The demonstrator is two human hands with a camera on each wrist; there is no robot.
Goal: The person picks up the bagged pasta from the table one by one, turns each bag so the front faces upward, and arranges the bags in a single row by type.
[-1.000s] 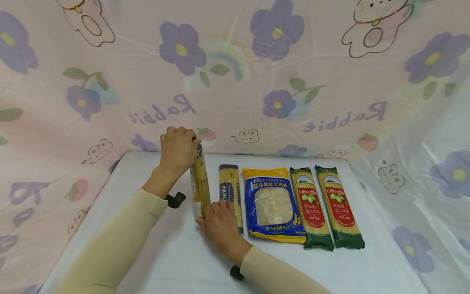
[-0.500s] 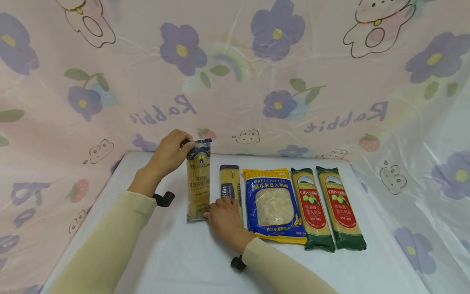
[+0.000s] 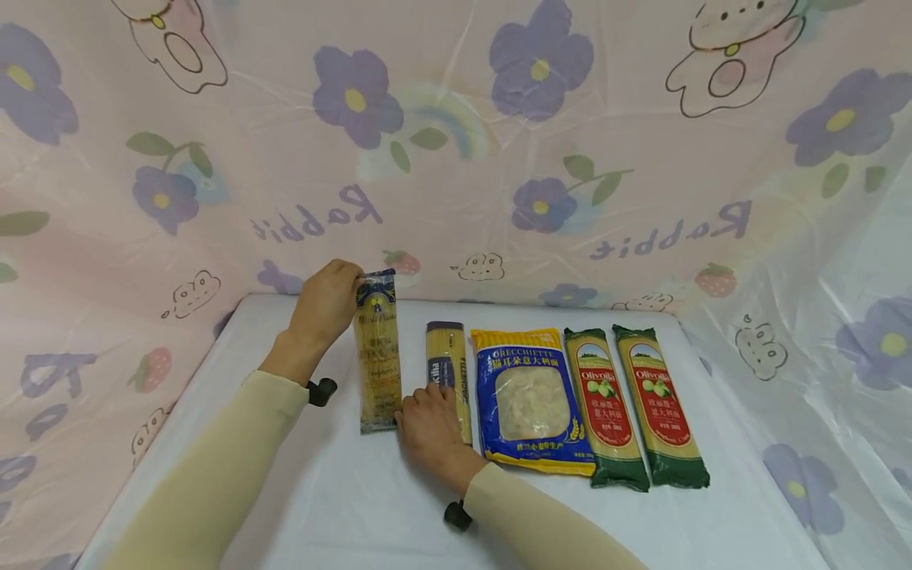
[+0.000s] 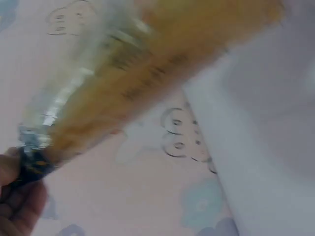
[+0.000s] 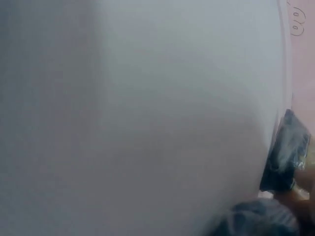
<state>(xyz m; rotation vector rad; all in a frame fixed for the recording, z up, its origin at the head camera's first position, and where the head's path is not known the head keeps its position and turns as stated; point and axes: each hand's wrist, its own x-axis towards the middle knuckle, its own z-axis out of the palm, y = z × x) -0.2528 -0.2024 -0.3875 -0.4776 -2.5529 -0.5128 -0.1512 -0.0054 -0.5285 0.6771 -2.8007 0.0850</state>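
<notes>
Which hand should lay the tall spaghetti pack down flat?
Probably the left hand: it grips the top end of the spaghetti pack, so it can steer it down. The right hand only touches its bottom end on the white table.

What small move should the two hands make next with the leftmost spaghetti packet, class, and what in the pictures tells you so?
Probably lower its far end flat. The left hand grips the top of the spaghetti packet, which appears raised, while the right hand steadies its near end on the table, beside four packets already lying flat in a row.
</notes>
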